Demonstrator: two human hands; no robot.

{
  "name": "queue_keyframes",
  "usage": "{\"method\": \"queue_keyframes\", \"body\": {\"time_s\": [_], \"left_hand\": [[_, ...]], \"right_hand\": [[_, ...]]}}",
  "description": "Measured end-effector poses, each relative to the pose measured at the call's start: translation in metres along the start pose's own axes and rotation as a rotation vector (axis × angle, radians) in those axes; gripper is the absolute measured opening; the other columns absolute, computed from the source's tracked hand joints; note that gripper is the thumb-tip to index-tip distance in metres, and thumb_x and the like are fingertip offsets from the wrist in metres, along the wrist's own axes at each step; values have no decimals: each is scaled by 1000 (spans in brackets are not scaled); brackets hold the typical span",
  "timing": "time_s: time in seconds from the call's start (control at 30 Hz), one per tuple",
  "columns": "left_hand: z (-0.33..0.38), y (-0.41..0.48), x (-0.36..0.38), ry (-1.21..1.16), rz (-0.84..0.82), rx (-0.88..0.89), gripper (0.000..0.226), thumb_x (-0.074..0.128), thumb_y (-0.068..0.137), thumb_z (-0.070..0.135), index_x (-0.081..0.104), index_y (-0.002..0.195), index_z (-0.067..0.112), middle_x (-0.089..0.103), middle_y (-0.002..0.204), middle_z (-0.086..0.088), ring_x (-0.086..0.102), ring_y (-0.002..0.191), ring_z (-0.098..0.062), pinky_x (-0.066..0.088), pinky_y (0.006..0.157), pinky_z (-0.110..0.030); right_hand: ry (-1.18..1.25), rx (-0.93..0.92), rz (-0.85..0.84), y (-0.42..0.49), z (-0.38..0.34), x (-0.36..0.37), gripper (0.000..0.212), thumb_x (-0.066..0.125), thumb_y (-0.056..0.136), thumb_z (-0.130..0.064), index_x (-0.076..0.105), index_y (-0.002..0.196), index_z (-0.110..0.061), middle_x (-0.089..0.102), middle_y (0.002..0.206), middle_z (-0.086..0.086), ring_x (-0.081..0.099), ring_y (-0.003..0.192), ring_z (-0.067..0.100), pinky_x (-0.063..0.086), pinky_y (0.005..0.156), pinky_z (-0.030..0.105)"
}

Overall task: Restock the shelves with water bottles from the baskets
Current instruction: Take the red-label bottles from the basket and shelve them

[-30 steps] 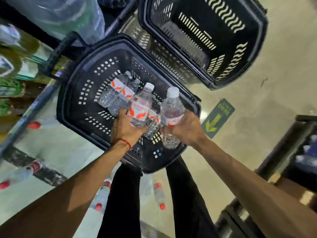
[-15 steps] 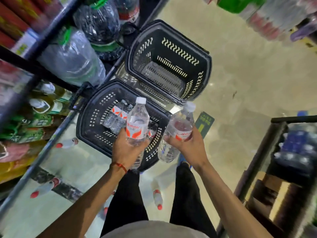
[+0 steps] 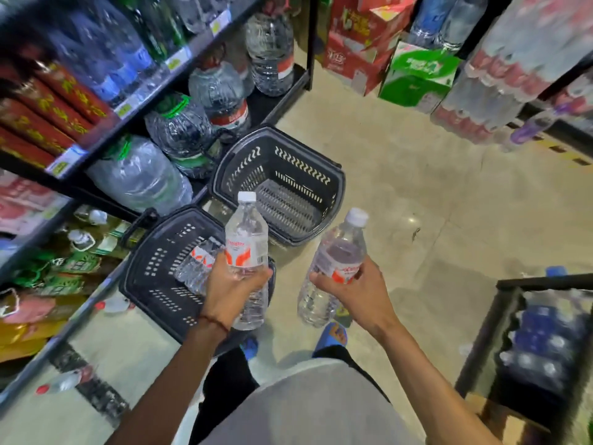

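Left fingers (image 3: 221, 258) are wrapped round the waist of a clear plastic water bottle with a white cap and a red-and-white label (image 3: 246, 232), thumb across the front. The left hand (image 3: 229, 292) holds it upright, cap on top. The right hand (image 3: 349, 290) grips a second clear plastic bottle (image 3: 340, 248) at its label, and that one leans, cap tipped up and away to the right. Both are lifted clear of the black perforated plastic basket (image 3: 150, 271) on the floor just under my left hand, where a few matching bottles (image 3: 197, 263) lie on their sides. Beyond it, the other black slotted basket (image 3: 333, 184) shows nothing inside.

Here's what the placing turns on: the black metal shelving (image 3: 106, 136) runs along my left, so the left hand is nearer. I'd send its bottle in first, base leading, long axis upright. I can't be sure which bay: the low shelf is blurred, though red-capped bottles (image 3: 64, 382) seem to lie there.
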State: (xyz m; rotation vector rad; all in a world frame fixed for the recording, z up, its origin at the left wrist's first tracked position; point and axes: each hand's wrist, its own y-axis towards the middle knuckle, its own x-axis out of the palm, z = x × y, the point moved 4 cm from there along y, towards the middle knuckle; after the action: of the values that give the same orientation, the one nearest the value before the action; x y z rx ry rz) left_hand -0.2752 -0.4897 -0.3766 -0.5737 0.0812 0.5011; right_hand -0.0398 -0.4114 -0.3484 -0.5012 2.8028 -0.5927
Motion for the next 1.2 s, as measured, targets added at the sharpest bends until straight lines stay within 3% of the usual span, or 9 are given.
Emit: {"method": "queue_keyframes", "body": {"time_s": [0.13,0.27,0.43,0.53,0.67,0.8,0.9,1.1,1.2], "left_hand": [[36,-15,46,-52,15,12,49,86,77,1,63,120,8,76,104,-10,74,97,-24,57,69,-21],[84,-19,82,-114,25,52,44,82,81,4,64,120,11,76,102,-7,74,88,-17,56,66,-20],[146,13,111,-123,59,161,41,84,82,15,63,117,15,76,101,-5,74,92,-22,58,80,-33],[184,31,124,-108,66,234,46,87,79,18,62,118,17,75,103,-1,73,91,-11,55,76,-21],[226,63,137,-123,66,293,47,87,77,13,63,118,16,76,101,2,72,90,-7,54,77,-19],[268,118,150,-158,99,286,60,94,66,31,62,115,17,75,101,-2,73,91,-17,56,77,-29],[301,166,158,-175,81,288,50,89,77,17,62,119,16,75,105,-4,73,94,-19,54,76,-26],[371,246,169,-166,70,360,46,86,80,10,61,115,24,74,104,1,72,92,-11,53,76,-21],[400,283,176,-173,78,373,52,88,78,16,60,121,22,74,108,-1,72,95,-13,56,82,-27]], "right_hand": [[-31,-43,11,9,-23,-63,51,96,73,-20,71,118,-23,80,105,-9,76,97,9,58,83,22],[-73,-100,30,20,-50,-113,53,97,72,-22,72,118,-22,80,104,-10,76,94,6,57,78,16],[-123,-150,47,58,-90,-155,56,99,68,-28,71,117,-25,79,103,-13,75,92,3,57,78,17],[-150,-189,66,84,-119,-172,61,99,66,-29,69,119,-26,78,104,-14,75,94,3,58,82,22],[-155,-243,78,127,-161,-184,61,99,66,-28,70,119,-25,79,105,-13,75,95,5,59,85,26],[-159,-265,87,186,-203,-198,57,98,68,-26,71,118,-25,79,103,-11,75,93,4,56,81,25],[-216,-282,111,232,-237,-204,59,98,67,-29,70,118,-28,78,103,-14,74,90,0,57,81,26],[-274,-290,150,320,-287,-216,63,94,60,-52,70,115,-35,78,101,-19,74,90,2,62,87,41],[-315,-311,166,374,-309,-223,66,88,55,-64,69,113,-38,77,100,-21,74,90,3,61,87,44]]}}
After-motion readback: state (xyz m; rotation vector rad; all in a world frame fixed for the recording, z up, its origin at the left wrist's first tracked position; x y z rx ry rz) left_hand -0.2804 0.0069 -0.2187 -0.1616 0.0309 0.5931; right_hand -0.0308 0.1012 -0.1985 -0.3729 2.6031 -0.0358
